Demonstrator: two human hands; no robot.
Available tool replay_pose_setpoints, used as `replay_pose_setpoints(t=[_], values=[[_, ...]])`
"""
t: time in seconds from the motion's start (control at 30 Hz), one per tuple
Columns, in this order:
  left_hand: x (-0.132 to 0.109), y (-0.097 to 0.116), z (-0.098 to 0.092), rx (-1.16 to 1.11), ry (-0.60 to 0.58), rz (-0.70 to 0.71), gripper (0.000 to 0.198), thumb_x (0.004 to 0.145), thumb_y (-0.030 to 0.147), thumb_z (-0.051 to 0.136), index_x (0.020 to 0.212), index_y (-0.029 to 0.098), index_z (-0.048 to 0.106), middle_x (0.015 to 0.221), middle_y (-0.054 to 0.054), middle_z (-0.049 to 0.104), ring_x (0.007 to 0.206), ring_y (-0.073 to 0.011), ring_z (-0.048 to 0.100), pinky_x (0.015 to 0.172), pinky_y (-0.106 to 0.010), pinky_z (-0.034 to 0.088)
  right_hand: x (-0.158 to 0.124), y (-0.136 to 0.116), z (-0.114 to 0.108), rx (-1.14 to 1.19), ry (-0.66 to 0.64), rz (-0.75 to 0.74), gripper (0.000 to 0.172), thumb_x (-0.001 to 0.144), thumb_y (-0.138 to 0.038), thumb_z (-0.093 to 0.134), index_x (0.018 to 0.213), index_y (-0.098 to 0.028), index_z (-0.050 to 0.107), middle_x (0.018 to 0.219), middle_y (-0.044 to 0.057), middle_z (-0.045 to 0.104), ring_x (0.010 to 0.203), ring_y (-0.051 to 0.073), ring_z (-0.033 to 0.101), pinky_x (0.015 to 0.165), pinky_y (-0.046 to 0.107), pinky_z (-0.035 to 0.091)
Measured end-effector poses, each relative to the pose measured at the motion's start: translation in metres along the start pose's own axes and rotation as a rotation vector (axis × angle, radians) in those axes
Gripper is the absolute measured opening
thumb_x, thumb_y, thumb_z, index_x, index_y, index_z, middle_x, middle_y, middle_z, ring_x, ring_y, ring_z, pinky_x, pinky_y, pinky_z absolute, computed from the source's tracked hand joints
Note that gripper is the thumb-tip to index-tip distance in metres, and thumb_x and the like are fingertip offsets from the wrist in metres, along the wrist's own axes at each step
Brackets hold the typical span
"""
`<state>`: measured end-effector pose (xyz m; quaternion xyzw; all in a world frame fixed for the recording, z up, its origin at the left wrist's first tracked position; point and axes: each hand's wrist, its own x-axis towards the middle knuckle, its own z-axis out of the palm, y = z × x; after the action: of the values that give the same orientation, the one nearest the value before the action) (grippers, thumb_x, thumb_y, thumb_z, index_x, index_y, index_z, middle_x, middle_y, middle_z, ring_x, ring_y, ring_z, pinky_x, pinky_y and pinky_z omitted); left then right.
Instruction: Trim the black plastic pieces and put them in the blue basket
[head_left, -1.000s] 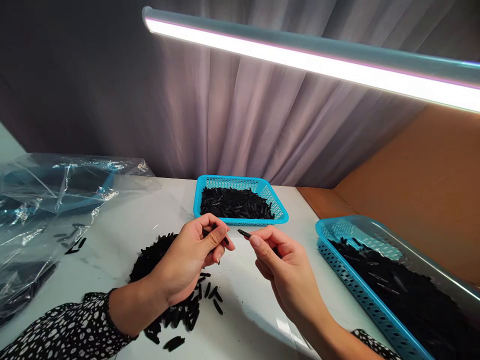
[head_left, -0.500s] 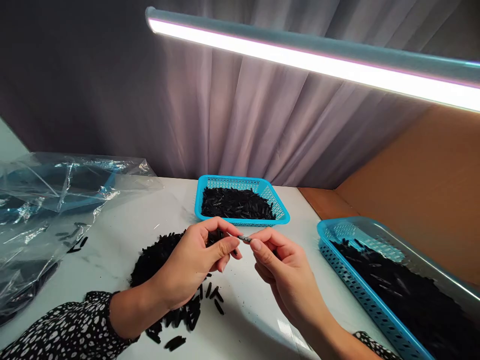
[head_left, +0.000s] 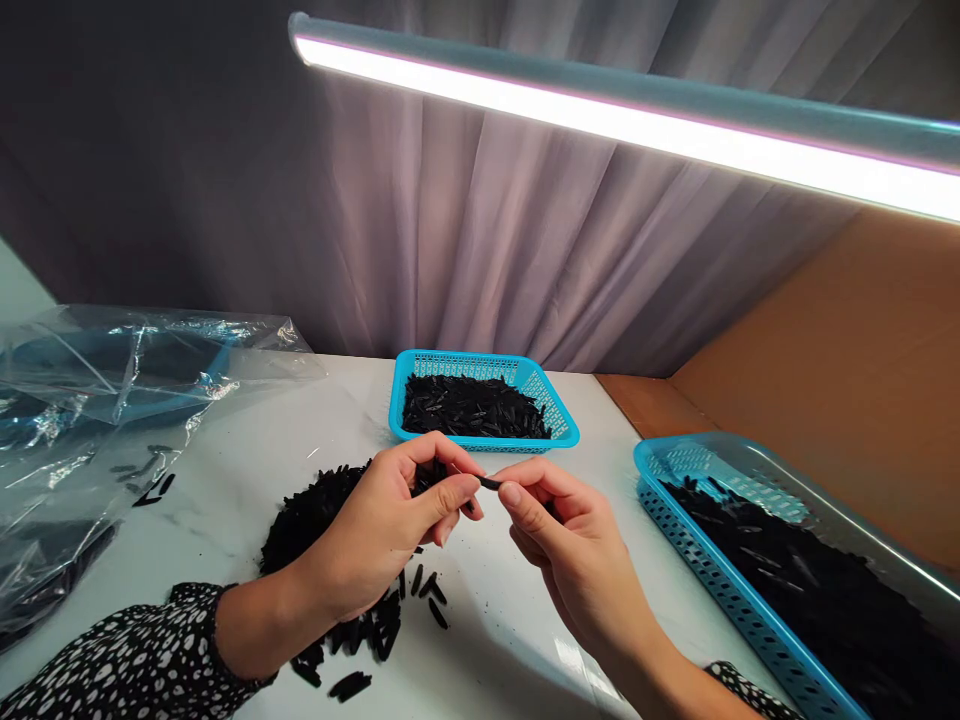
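Between my two hands is a small dark strip point(head_left: 490, 483), pinched at one end by each hand's thumb and forefinger. My left hand point(head_left: 401, 520) also has more black pieces in its curled fingers. Pinching the strip's right end, my right hand point(head_left: 574, 540) has its other fingers folded, with something dark partly showing in them. A heap of black pieces point(head_left: 311, 515) lies on the white table point(head_left: 510, 650), partly behind my left hand and forearm. Just beyond the hands, a blue basket point(head_left: 566, 425) holds many similar black pieces.
At the right stands a larger blue basket point(head_left: 701, 600) with black pieces and a clear cover over part of it. Clear plastic bags point(head_left: 150, 370) spread over the left side. A bright tube lamp point(head_left: 600, 115) hangs above, before a grey curtain point(head_left: 450, 220).
The strip between my fingertips has turned a little and now shows a darker side instead of a greyish one. Both hands have stayed nearly in place.
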<state>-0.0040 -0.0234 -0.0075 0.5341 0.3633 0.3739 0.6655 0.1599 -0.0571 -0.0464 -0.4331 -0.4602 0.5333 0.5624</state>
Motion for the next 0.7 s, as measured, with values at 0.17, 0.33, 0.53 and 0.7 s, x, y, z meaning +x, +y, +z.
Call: replay_pose_setpoints(t=[0.17,0.33,0.53,0.7], values=[[0.0018,0.0003,0.0002,0.01,0.005,-0.006,0.012,0.086,0.029,0.068,0.085,0.017,0.064,0.067,0.003,0.062,0.049,-0.0046,0.038,0.049,-0.022,0.026,-0.0004,-0.0003,0.0002,0.003,0.012,-0.013,0.029,0.083,-0.048,0.073,0.079,-0.019,0.07,0.055,-0.007,0.036,0.05,0.008,0.019,0.046,0.027,0.015],[0.0014,0.0006,-0.0003,0.023,0.007,-0.007,0.011,0.087,0.029,0.066,0.086,0.017,0.065,0.066,0.003,0.061,0.049,-0.0048,0.038,0.049,-0.022,0.026,-0.001,-0.0008,0.0006,-0.006,0.016,-0.027,0.028,0.084,-0.046,0.073,0.08,-0.019,0.072,0.056,-0.006,0.038,0.05,0.008,0.019,0.047,0.027,0.015],[0.0002,-0.0002,-0.0009,0.011,0.004,-0.01,0.012,0.087,0.029,0.067,0.085,0.017,0.065,0.067,0.003,0.062,0.05,-0.0047,0.039,0.05,-0.022,0.027,-0.001,-0.0007,0.0011,-0.005,0.008,-0.027,0.029,0.084,-0.047,0.072,0.079,-0.018,0.07,0.056,-0.007,0.037,0.05,0.008,0.019,0.046,0.027,0.015],[0.0009,-0.0032,-0.0006,-0.004,0.005,-0.047,0.018,0.084,0.033,0.07,0.088,0.017,0.063,0.068,0.001,0.065,0.05,-0.0055,0.039,0.05,-0.023,0.025,-0.0002,-0.0054,0.0037,0.195,0.031,0.058,0.024,0.083,-0.04,0.07,0.075,-0.021,0.06,0.052,-0.011,0.028,0.046,0.007,0.013,0.043,0.023,0.014]])
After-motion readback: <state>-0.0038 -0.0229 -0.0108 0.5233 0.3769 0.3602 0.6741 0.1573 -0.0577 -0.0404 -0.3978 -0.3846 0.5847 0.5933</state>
